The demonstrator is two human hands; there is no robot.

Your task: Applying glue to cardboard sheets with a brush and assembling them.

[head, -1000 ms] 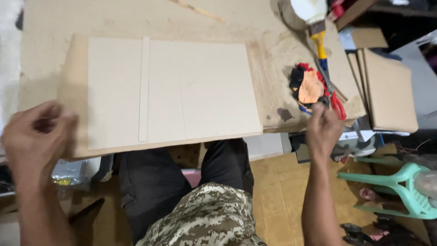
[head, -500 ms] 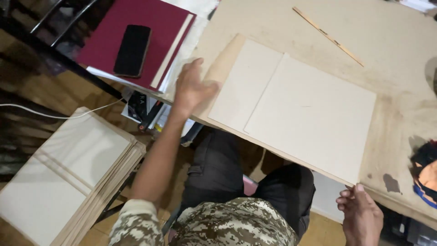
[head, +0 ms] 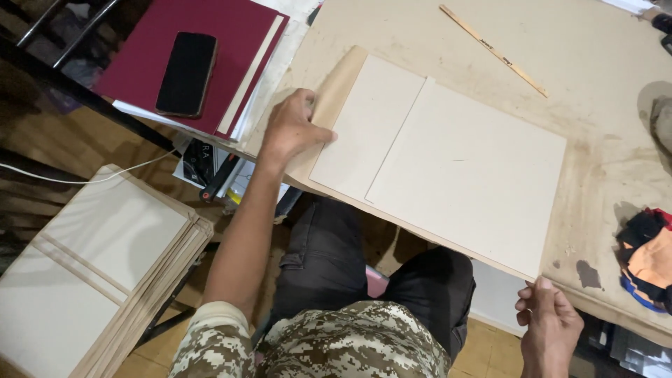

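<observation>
The cover sheet [head: 448, 164], brown paper with two pale boards laid on it, lies flat on the bench [head: 595, 49] with its long axis running from 10 o'clock to 4 o'clock, its near edge hanging just over the bench front. The left hand [head: 294, 129] sits at the sheet's 9 o'clock end, fingers closed on the brown flap and curling it up over the narrow board. The right hand [head: 549, 325] is at the 5 o'clock corner, fingers pinching the sheet's edge.

The bench is worn and stained; a thin wooden ruler [head: 493, 49] lies at 1 o'clock and a bundle of coloured rags [head: 647, 266] at 4 o'clock. At 10 o'clock a black phone [head: 186, 73] rests on a dark red folder [head: 231, 42]. A stack of finished sheets [head: 91, 266] stands at 8 o'clock above the wooden floor.

Against half a second ago, the left hand has slid inward from the outer corner and the flap is now lifted.
</observation>
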